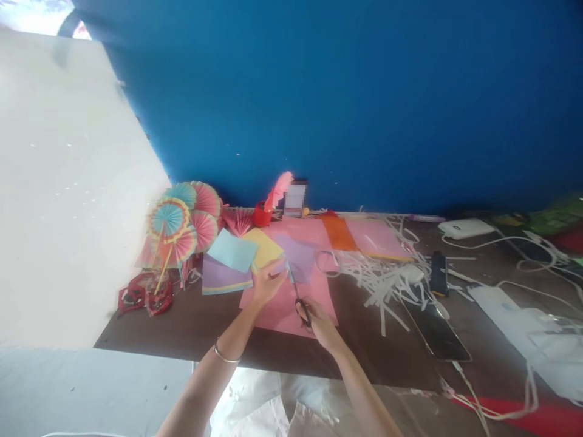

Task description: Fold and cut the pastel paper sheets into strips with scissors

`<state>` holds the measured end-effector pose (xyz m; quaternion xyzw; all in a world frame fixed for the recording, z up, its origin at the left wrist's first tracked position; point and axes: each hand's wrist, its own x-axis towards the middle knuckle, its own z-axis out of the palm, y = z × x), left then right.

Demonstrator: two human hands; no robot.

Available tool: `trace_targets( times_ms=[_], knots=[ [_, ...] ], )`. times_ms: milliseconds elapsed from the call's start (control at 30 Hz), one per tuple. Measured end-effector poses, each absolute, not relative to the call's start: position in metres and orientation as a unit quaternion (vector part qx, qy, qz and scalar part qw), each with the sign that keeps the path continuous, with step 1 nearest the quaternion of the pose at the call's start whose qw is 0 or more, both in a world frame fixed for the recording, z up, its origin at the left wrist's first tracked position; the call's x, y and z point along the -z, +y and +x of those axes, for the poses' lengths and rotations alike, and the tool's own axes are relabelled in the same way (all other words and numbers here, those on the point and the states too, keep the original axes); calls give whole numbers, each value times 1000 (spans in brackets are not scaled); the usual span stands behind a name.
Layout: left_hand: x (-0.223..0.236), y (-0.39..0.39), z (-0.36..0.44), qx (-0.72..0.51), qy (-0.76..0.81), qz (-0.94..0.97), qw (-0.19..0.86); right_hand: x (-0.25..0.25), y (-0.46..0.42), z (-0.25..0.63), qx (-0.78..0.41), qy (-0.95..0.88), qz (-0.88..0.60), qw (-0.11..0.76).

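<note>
My right hand (pixel 316 318) grips a pair of scissors (pixel 302 311) by the black handles, the blades angled up and left. The blade tips lie close to my left hand (pixel 268 280), whose thumb and fingers pinch a small pale piece of paper (pixel 288 270); its outline is blurred. Under both hands spreads a pink sheet (pixel 319 303). A yellow sheet (pixel 264 244) lies just beyond my left fingers, a light blue sheet (pixel 233 250) to its left, and a lilac sheet (pixel 298 252) to its right.
Folded paper fans (pixel 168 218) stand at the left, beside red packaging (pixel 146 291). A red tape roll (pixel 262 213) sits at the back. Right of the hands are a heap of white paper strips (pixel 382 282), a phone (pixel 437 331) and cables. A blue wall (pixel 341 109) rises behind.
</note>
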<state>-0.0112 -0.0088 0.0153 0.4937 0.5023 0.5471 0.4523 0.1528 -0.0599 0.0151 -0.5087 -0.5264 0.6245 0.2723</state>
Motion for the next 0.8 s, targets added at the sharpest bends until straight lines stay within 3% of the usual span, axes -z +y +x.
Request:
trace_targets(
  times_ms=[800],
  knots=[
    [-13,-7,-11,-547,510,495,443,-11,-60,151,-595,-538,-531,273]
  ],
)
